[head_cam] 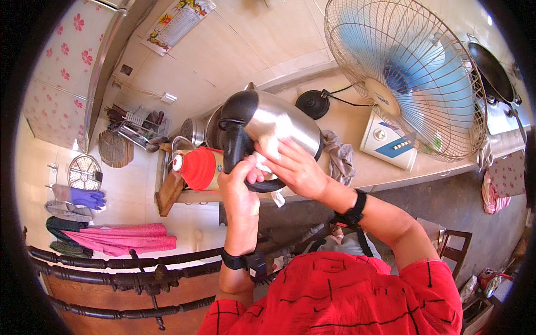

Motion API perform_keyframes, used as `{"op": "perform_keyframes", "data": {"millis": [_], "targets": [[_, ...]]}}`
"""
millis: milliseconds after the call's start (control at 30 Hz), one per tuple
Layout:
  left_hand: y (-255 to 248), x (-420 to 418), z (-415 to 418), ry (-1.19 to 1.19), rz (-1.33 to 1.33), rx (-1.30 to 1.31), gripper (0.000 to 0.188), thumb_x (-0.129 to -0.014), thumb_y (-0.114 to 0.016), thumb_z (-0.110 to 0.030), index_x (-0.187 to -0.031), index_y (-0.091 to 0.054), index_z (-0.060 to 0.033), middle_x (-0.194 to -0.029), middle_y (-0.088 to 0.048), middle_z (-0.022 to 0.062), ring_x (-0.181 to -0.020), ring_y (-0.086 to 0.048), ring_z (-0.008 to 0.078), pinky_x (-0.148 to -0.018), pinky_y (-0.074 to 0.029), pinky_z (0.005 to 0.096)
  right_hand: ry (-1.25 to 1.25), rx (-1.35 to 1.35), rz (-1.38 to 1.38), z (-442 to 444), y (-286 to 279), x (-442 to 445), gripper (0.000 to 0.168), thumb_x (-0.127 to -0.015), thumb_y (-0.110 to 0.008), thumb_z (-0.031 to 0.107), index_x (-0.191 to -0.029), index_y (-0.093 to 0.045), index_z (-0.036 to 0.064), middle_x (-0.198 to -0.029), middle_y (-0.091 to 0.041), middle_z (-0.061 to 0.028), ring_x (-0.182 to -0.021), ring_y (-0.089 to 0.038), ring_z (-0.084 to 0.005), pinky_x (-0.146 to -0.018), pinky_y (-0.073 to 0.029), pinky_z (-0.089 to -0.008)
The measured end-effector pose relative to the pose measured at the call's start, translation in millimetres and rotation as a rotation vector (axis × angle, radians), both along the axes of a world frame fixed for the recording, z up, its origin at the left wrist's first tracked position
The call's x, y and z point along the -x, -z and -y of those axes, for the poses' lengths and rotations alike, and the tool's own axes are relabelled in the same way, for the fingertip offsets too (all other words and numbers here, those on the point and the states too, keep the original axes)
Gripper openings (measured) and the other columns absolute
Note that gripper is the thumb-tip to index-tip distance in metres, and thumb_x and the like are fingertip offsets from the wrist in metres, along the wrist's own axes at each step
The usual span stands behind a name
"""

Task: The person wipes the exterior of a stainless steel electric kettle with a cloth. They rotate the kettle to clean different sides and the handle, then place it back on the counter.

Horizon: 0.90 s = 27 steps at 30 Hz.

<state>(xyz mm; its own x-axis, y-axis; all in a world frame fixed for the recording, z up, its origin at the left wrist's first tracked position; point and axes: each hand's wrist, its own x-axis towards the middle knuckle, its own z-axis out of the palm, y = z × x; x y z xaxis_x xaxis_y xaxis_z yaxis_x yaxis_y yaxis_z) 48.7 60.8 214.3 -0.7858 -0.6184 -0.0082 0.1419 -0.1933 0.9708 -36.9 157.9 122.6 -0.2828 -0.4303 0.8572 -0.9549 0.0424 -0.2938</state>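
Observation:
A stainless steel electric kettle [299, 121] with a black lid and handle is tilted on its side above the counter. My left hand [240, 184] grips its black handle [233, 146]. Flat against the steel body, my right hand [299, 171] presses a white cloth or tissue [260, 161], mostly hidden under the fingers. Behind the kettle, its round black power base [313, 104] lies on the counter with a cord attached. A crumpled grey cloth [341, 157] rests just right of the kettle, draped at the counter's front edge.
A large blue-bladed fan [402, 79] stands at the right, near a white and blue control box [387, 140]. A red-topped flask [201, 169] is close on the left. A wok [492, 73] hangs or leans far right. Dark wooden rails [125, 264] run at lower left.

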Motion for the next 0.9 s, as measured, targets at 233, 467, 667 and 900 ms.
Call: {"op": "perform_keyframes", "data": {"millis": [233,467,667,900], "targets": [[4.7,0.6,-13.3,-0.064,0.047,0.079,0.009,-0.075,-0.062,0.0,-0.072,-0.054,0.0025,-0.056,-0.048,0.0043,-0.048,-0.045,0.0139,-0.057,-0.043,0.0286,-0.067,-0.193,0.037,-44.2,109.2,-0.1,0.048,-0.071,-0.055,0.003,-0.12,-0.054,0.005,-0.127,-0.052,-0.0084,-0.114,-0.051,-0.0253,-0.099,-0.04,-0.0393],[48.3,7.4,-9.6,-0.116,0.1,0.1,0.01,-0.077,-0.065,-0.003,-0.075,-0.057,0.0025,-0.061,-0.054,0.0037,-0.049,-0.049,0.0102,-0.049,-0.041,0.0248,0.254,0.063,1.229,-46.3,107.8,-0.7,0.023,-0.088,-0.054,0.009,-0.106,-0.061,-0.002,-0.077,-0.063,-0.0124,-0.071,-0.057,-0.0118,-0.065,-0.046,-0.0277],[122.8,14.1,-0.7,-0.103,0.227,0.139,0.015,-0.077,-0.068,-0.01,-0.074,-0.059,0.0015,-0.059,-0.054,0.0007,-0.048,-0.049,0.0087,-0.046,-0.04,0.0254,0.084,0.096,1.384,-67.9,166.9,7.2,0.028,-0.086,-0.052,0.006,-0.113,-0.057,0.0,-0.085,-0.061,-0.0057,-0.077,-0.053,-0.01,-0.067,-0.045,-0.025],[201.7,8.7,10.5,-0.134,0.381,0.376,0.023,-0.073,-0.071,-0.018,-0.078,-0.062,0.0022,-0.058,-0.058,0.0087,-0.052,-0.055,0.0155,-0.051,-0.043,0.0316,-0.04,0.171,1.851,-137.3,229.4,-17.2,0.023,-0.086,-0.045,0.004,-0.105,-0.059,0.003,-0.087,-0.059,-0.0033,-0.076,-0.053,-0.0096,-0.066,-0.043,-0.0233]]}}
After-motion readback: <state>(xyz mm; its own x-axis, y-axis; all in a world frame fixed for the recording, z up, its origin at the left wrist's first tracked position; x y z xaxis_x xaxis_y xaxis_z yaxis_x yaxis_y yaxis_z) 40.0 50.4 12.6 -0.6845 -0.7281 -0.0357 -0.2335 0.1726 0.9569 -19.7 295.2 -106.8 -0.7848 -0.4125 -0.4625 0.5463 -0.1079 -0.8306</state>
